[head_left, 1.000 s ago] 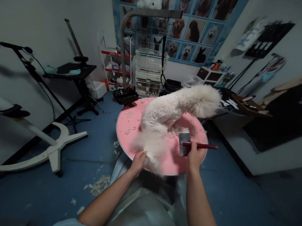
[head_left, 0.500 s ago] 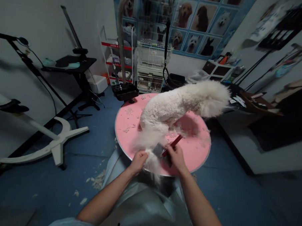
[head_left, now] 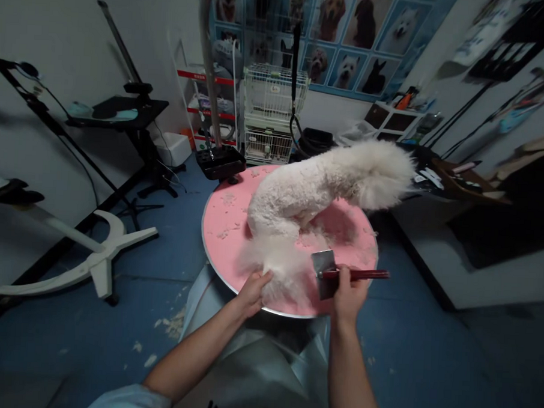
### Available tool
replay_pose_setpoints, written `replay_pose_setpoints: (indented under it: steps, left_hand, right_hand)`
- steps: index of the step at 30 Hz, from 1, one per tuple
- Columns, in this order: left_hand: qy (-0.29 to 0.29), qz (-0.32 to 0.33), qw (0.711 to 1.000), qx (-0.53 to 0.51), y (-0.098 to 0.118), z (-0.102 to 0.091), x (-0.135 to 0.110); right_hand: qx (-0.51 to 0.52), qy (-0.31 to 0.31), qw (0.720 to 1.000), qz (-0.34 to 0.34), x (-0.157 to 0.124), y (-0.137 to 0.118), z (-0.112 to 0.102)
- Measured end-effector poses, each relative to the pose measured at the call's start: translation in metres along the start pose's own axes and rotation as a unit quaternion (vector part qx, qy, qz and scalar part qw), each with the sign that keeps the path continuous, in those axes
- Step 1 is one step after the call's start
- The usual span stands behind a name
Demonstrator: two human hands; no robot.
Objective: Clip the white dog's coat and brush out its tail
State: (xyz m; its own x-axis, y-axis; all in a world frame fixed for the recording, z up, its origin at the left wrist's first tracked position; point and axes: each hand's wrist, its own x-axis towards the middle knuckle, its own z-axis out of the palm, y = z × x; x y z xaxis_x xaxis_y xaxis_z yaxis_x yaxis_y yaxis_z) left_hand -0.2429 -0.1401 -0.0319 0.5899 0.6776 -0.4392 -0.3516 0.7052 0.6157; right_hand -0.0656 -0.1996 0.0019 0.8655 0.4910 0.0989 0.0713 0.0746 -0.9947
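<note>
A white fluffy dog [head_left: 295, 190] stands on a round pink grooming table [head_left: 222, 211], its head to the right and its rear toward me. My left hand [head_left: 253, 293] is closed on long white fur at the dog's rear, probably the tail [head_left: 282, 270], which fans out to the right. In my right hand [head_left: 349, 297] is a slicker brush [head_left: 324, 263] with a dark red handle and a flat, wide head. The brush head is just right of the fanned fur, seemingly apart from it.
A curved metal grooming arm [head_left: 210, 75] with a black tray [head_left: 220, 161] rises at the table's far left. A black strap [head_left: 294, 72] hangs behind the dog. Wire cages [head_left: 274, 99] stand beyond. Cut fur [head_left: 172, 326] lies on the blue floor.
My right hand has drawn the brush right, away from the fur, and its handle has turned to near level. The left hand still grips the fur, which now spreads wider to the right.
</note>
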Motion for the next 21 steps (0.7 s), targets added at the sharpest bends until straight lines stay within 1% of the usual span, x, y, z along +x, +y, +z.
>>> replay_pose_setpoints:
  steps: [1, 2, 3, 4, 5, 6, 7, 8, 9, 10, 11, 12, 13, 14, 15, 16, 18, 19, 20, 21]
  left_hand:
    - [0.001, 0.0, 1.0, -0.007, -0.002, 0.001, 0.002]
    - [0.003, 0.001, 1.0, -0.017, -0.003, 0.001, 0.003]
    - [0.006, -0.001, 1.0, -0.029, -0.005, 0.001, 0.005]
    - [0.012, -0.005, 0.999, -0.042, -0.006, 0.0, 0.005]
    - [0.022, -0.01, 0.998, -0.052, -0.008, -0.001, 0.006]
    - [0.032, -0.014, 0.998, -0.057, -0.009, -0.002, 0.006]
    - [0.041, -0.015, 0.998, -0.055, -0.01, -0.002, 0.005]
    - [0.045, -0.009, 0.998, -0.046, -0.01, -0.002, 0.004]
    - [0.041, 0.004, 0.999, -0.033, -0.011, -0.001, 0.003]
    - [0.028, 0.021, 0.999, -0.018, -0.011, 0.0, 0.002]
    - [0.011, 0.038, 0.999, -0.004, -0.011, 0.001, 0.001]
    - [-0.007, 0.049, 0.999, 0.009, -0.011, 0.001, 0.0]
    - [-0.024, 0.055, 0.998, 0.021, -0.01, 0.001, -0.002]
    - [-0.038, 0.054, 0.997, 0.033, -0.009, 0.001, -0.003]
    - [-0.046, 0.049, 0.997, 0.044, -0.008, 0.0, -0.004]
    - [-0.051, 0.041, 0.996, 0.056, -0.007, -0.001, -0.006]
    - [-0.048, 0.027, 0.995, 0.078, -0.004, -0.003, -0.009]
    - [-0.046, 0.023, 0.995, 0.085, -0.002, -0.004, -0.01]
    - [-0.048, 0.019, 0.995, 0.091, 0.0, -0.004, -0.011]
    - [-0.052, 0.018, 0.994, 0.095, 0.001, -0.004, -0.011]
  right_hand:
    - [0.009, -0.039, 0.999, -0.001, 0.0, 0.002, -0.001]
    - [0.011, -0.086, 0.996, 0.015, 0.001, 0.004, -0.002]
    - [0.007, -0.121, 0.992, 0.043, 0.003, 0.006, -0.003]
    - [0.002, -0.121, 0.99, 0.07, 0.006, 0.008, -0.007]
    - [0.004, -0.08, 0.993, 0.087, 0.01, 0.009, -0.011]
    - [0.015, -0.01, 0.996, 0.088, 0.014, 0.009, -0.017]
    - [0.035, 0.068, 0.995, 0.072, 0.016, 0.007, -0.022]
    - [0.057, 0.129, 0.989, 0.042, 0.015, 0.005, -0.026]
    - [0.073, 0.156, 0.985, 0.012, 0.012, 0.002, -0.027]
    - [0.079, 0.135, 0.988, -0.007, 0.007, -0.001, -0.026]
    - [0.072, 0.072, 0.995, -0.014, 0.001, -0.003, -0.023]
    - [0.057, -0.013, 0.998, -0.006, -0.004, -0.004, -0.018]
    - [0.04, -0.088, 0.995, 0.012, -0.006, -0.004, -0.012]
    - [0.027, -0.127, 0.991, 0.03, -0.005, -0.003, -0.008]
    - [0.023, -0.116, 0.992, 0.041, -0.001, -0.002, -0.005]
    - [0.027, -0.06, 0.997, 0.04, 0.004, -0.001, -0.005]
    - [0.048, 0.087, 0.995, 0.007, 0.014, -0.001, -0.008]
    - [0.057, 0.119, 0.991, -0.017, 0.015, -0.002, -0.01]
    - [0.061, 0.097, 0.993, -0.032, 0.014, -0.003, -0.011]
    - [0.06, 0.031, 0.997, -0.035, 0.011, -0.005, -0.011]
